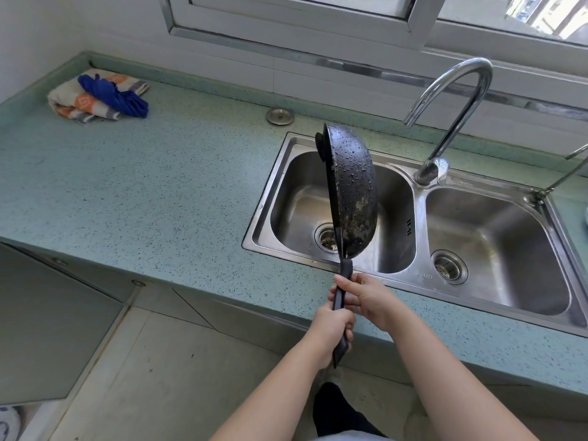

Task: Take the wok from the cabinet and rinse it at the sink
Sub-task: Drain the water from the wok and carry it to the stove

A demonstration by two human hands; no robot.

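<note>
Wok [351, 189] (wet, seemingly on edge) has both hands' grips closed round its handle [345, 275].

**Person: visible body and clothing**

- Left hand [331, 326]: bare, no glove, no ring or watch visible.
- Right hand [369, 300]: bare, likewise unadorned; short, plain fingernails, one showing on the thumb.
- Forearms: both bare along their whole visible length; no sleeve, cuff, or wristband enters the frame.
- Lower garment: a narrow strip of pale grey-blue fabric [346, 437] at the bottom edge, type cannot be told.
- Footwear: a dark, black item [331, 409] on the floor between the forearms, sock or slipper undetermined.
</note>
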